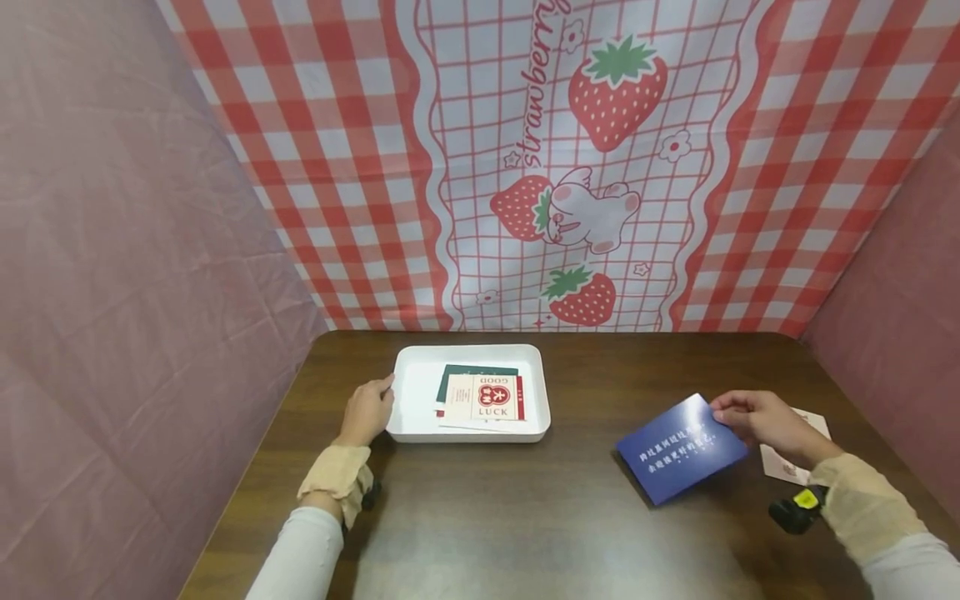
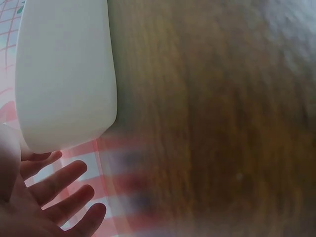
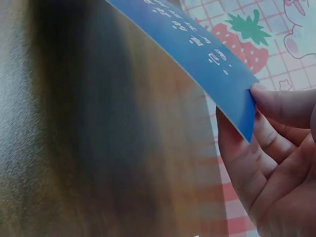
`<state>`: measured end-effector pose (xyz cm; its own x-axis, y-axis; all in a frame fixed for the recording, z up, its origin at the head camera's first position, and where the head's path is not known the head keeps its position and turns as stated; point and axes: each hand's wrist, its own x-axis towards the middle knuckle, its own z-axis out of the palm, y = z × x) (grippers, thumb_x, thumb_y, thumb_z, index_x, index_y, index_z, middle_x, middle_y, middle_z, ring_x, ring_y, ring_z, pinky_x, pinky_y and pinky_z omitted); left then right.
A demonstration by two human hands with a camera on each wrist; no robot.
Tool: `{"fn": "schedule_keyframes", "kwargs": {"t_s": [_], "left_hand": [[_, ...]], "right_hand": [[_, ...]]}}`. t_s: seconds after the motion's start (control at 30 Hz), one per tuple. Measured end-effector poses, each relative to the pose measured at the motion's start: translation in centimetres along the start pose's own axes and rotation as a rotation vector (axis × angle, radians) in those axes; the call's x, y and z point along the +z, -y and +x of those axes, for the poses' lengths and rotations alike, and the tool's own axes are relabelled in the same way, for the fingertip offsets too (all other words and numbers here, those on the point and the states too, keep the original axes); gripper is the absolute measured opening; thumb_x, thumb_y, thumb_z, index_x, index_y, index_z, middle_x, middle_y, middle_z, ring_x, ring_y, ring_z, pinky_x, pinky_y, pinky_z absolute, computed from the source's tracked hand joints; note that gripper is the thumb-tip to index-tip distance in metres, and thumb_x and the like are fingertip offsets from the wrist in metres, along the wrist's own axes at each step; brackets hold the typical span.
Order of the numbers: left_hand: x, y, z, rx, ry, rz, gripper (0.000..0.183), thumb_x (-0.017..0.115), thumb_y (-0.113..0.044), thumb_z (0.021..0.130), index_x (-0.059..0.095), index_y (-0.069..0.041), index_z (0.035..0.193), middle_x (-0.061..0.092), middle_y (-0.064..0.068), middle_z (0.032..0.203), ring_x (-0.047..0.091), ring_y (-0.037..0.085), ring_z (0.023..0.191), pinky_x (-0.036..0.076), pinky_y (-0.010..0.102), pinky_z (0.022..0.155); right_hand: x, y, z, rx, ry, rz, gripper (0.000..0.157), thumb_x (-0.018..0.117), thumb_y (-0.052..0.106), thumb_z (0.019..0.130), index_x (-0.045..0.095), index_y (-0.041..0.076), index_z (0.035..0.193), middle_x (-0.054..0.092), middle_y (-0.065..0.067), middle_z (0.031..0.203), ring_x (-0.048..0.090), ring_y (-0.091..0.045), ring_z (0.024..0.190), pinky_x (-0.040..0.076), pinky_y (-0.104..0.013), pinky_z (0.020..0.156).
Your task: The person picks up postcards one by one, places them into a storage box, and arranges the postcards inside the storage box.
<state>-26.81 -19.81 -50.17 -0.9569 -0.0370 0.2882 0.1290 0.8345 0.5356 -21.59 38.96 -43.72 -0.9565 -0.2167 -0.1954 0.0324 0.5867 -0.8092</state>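
Note:
My right hand (image 1: 757,421) pinches a blue card (image 1: 678,454) with white writing by its far right corner, thumb on the printed face and fingers behind. The card is tilted above the table, as the right wrist view (image 3: 197,59) also shows. My left hand (image 1: 367,410) touches the left end of a white tray (image 1: 468,437); in the left wrist view its fingers (image 2: 69,200) are spread and fairly straight beside the tray's corner (image 2: 69,79). Inside the tray lie a dark green card (image 1: 444,382) and, over it, a cream and red "GOOD LUCK" card (image 1: 461,396).
Under my right wrist a pale card (image 1: 780,467) lies on the brown wooden table (image 1: 480,517), partly covered by the hand. A strawberry-print checked cloth (image 1: 465,167) hangs behind the table. Pink cloth (image 1: 135,292) stands at both sides.

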Motion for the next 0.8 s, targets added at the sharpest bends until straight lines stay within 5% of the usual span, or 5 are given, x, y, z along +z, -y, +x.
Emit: {"fn": "schedule_keyframes", "kwargs": {"t_s": [0.3, 0.67, 0.8], "left_hand": [[-0.1, -0.1, -0.1, -0.013, 0.002, -0.025, 0.036, 0.055, -0.011, 0.093, 0.063, -0.001, 0.127, 0.065, 0.023, 0.124, 0.060, 0.042, 0.116, 0.047, 0.053, 0.098], [-0.1, 0.0, -0.1, -0.022, -0.001, -0.027, 0.036, 0.056, -0.012, 0.094, 0.063, -0.001, 0.127, 0.066, 0.023, 0.123, 0.062, 0.041, 0.114, 0.048, 0.053, 0.096], [-0.1, -0.1, -0.1, -0.029, 0.002, -0.038, 0.036, 0.056, -0.012, 0.094, 0.063, -0.002, 0.128, 0.065, 0.023, 0.124, 0.061, 0.041, 0.115, 0.048, 0.054, 0.097]], "right_hand": [[0.1, 0.9, 0.3, 0.023, -0.072, -0.008, 0.044, 0.056, 0.025, 0.098, 0.052, -0.012, 0.121, 0.061, 0.004, 0.087, 0.059, -0.010, 0.072, 0.054, -0.031, 0.063], [0.9, 1.4, 1.4, 0.039, -0.151, 0.111, 0.048, 0.055, 0.028, 0.098, 0.049, -0.012, 0.123, 0.062, 0.010, 0.082, 0.061, -0.007, 0.071, 0.057, -0.028, 0.064], [1.0, 1.7, 1.8, 0.036, -0.161, 0.162, 0.038, 0.055, 0.025, 0.099, 0.052, -0.008, 0.118, 0.062, 0.012, 0.079, 0.061, -0.006, 0.069, 0.056, -0.027, 0.062]]}}
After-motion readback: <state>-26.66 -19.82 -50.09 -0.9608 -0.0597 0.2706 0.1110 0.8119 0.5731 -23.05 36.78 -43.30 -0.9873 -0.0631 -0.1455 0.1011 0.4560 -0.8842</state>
